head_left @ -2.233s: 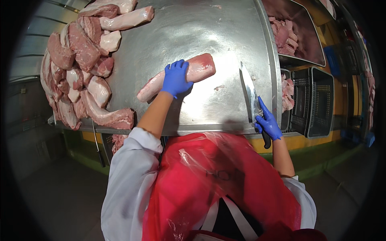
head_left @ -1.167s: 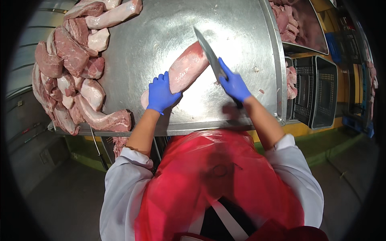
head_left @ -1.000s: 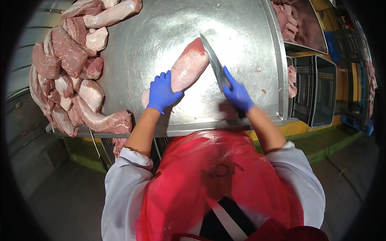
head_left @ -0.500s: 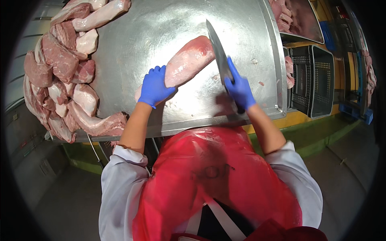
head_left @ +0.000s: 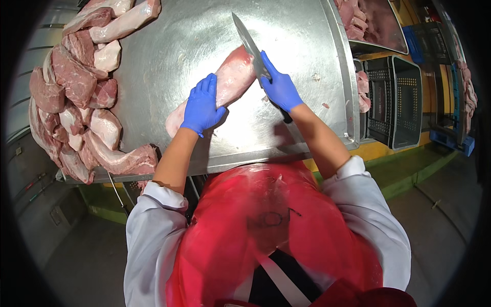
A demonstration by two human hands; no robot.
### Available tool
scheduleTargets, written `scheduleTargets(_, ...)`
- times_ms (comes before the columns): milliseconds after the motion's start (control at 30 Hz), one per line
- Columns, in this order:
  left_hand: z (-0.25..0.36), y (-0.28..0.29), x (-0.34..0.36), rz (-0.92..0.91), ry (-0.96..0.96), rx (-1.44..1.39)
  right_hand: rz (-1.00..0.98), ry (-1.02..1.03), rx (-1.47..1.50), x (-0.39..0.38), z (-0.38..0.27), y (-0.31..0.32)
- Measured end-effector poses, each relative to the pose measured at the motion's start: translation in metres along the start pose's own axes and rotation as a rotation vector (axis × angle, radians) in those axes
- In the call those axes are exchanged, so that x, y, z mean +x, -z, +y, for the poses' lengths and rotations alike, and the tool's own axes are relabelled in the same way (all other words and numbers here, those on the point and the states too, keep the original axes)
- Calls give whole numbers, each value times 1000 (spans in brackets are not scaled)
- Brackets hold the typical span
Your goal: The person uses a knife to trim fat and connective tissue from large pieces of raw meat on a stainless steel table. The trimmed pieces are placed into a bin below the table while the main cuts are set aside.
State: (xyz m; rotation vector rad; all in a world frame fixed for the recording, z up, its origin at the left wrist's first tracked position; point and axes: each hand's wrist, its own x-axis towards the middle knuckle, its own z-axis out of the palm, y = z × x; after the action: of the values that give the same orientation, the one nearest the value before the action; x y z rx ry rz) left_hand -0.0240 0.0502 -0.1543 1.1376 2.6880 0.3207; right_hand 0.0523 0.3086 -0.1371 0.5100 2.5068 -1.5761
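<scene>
Right hand (head_left: pixel 281 89) grips knife (head_left: pixel 246 40); apron (head_left: pixel 271 215) lettered.

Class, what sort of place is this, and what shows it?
Probably a meat-cutting room: a heap of raw pink meat cuts, a wide silver metal table and a long black-handled steel knife.

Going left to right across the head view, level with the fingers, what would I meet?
Meat pile, left hand on the long piece of meat, the rest of that piece, knife, right hand, right rim of the table, pale meat pieces, grey crate.
</scene>
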Motion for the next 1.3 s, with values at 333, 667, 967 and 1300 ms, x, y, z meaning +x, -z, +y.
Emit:
scheduleTargets(333,17,-2,9,-7,123,69,-97,-115,242,-40,18,-14)
scheduleTargets(667,61,38,32,-87,248,65,-17,-189,296,-180,93,109)
scheduleTargets(967,96,-17,124,137,387,-199,40,-70,518,-80,72,87)
scheduleTargets(1300,77,-2,109,263,469,-394,-163,67,36,14,32,18)
